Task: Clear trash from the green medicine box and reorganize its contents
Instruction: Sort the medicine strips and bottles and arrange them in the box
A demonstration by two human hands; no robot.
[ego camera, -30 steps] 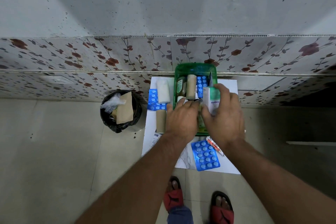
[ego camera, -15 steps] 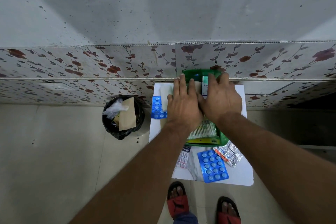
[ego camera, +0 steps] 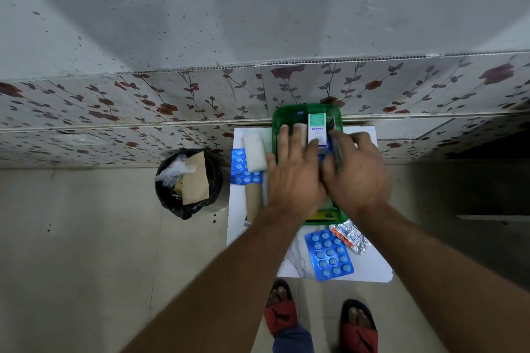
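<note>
The green medicine box (ego camera: 306, 110) stands at the far edge of a small white table (ego camera: 372, 268), against the wall. A white carton (ego camera: 317, 128) and a beige roll (ego camera: 301, 129) lie inside it. My left hand (ego camera: 292, 178) rests flat on the box's contents, fingers apart, one fingertip touching the carton. My right hand (ego camera: 357, 178), blurred, is over the right side of the box, with a dark thin strip (ego camera: 336, 140) between thumb and fingers. Both hands hide most of the contents.
Outside the box on the table lie a white roll (ego camera: 253, 152), a blue blister pack (ego camera: 238, 167), a cardboard tube (ego camera: 253, 203), another blue blister pack (ego camera: 329, 255) and a foil strip (ego camera: 352, 237). A black-lined bin (ego camera: 187, 183) with trash stands on the floor to the left.
Both hands have drawn back toward me, uncovering the white carton that now lies in the box. My right hand has shifted right onto the dark strip.
</note>
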